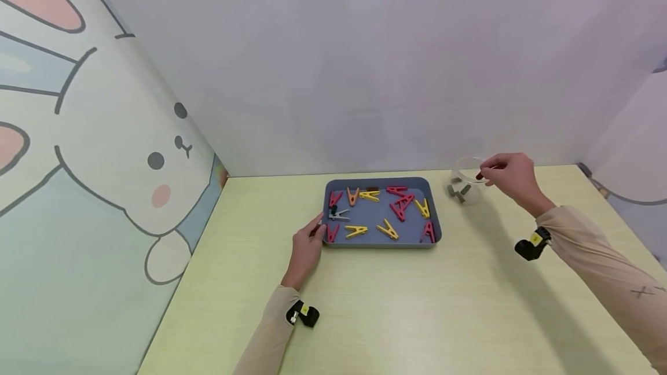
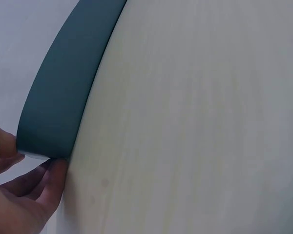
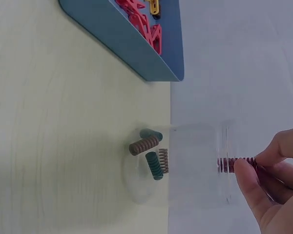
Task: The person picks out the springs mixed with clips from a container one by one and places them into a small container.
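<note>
My right hand (image 1: 513, 178) pinches a dark red coil spring (image 3: 228, 164) between thumb and fingers, its free end inside the mouth of a clear cup (image 3: 193, 170). Several green and brown springs (image 3: 144, 145) lie at the cup's bottom. At the left end of a blue-grey tray (image 1: 380, 246), my left hand (image 1: 306, 250) holds the near corner, fingers bent against the wall. Inside the tray are red, yellow and orange spring clips (image 1: 388, 229), plus a silver clip (image 1: 341, 217). A small brown piece (image 1: 372, 188), too small to identify, lies by the tray's back wall.
A pale wood-grain table (image 1: 396, 305) carries the tray and cup near its back edge. Behind rises a white wall (image 1: 339, 74). To the left stands a panel with a cartoon rabbit (image 1: 120, 161); another printed panel is at the right.
</note>
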Demonstrator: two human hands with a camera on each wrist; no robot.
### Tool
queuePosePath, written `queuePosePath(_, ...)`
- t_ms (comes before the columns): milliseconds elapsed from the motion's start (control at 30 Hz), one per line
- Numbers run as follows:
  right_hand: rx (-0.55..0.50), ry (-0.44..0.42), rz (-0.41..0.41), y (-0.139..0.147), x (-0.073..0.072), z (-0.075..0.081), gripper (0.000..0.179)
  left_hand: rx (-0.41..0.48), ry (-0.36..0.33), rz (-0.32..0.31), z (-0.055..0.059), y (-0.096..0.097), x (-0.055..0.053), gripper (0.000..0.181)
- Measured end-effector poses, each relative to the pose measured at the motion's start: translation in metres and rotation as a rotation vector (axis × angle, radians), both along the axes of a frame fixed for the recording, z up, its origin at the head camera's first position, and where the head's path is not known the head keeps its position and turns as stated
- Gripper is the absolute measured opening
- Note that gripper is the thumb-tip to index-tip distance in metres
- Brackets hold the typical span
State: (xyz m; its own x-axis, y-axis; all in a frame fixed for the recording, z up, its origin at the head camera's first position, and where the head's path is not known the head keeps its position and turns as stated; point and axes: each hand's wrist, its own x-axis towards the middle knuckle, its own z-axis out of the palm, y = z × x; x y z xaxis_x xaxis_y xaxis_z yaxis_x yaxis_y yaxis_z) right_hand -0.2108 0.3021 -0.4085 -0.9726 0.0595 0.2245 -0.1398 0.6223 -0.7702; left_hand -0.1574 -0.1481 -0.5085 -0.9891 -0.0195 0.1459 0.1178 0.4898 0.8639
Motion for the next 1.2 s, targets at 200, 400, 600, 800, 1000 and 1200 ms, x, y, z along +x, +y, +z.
queuePosePath(200,0.025,0.042,-0.007,0.001,0.000,-0.002,0.019,0.009,-0.004,0.001,0.001,0.001,0.000,0.039)
queuePosePath(400,0.032,0.075,-0.029,-0.002,0.001,0.000,0.016,0.012,-0.001,-0.003,0.004,0.001,0.001,0.039)
queuePosePath(600,0.032,0.071,-0.022,-0.007,0.005,0.003,0.018,0.015,-0.006,0.004,0.003,0.001,0.000,0.038)
queuePosePath(800,0.022,0.064,0.002,-0.010,0.007,0.003,0.021,0.018,-0.001,-0.001,0.002,0.001,0.000,0.038)
queuePosePath(1000,0.020,0.075,0.003,-0.017,0.011,0.005,0.019,0.017,0.002,0.001,0.003,0.001,0.000,0.038)
queuePosePath(1200,0.006,0.079,0.018,-0.026,0.015,0.008,0.019,0.014,0.008,0.003,0.003,0.000,0.000,0.038)
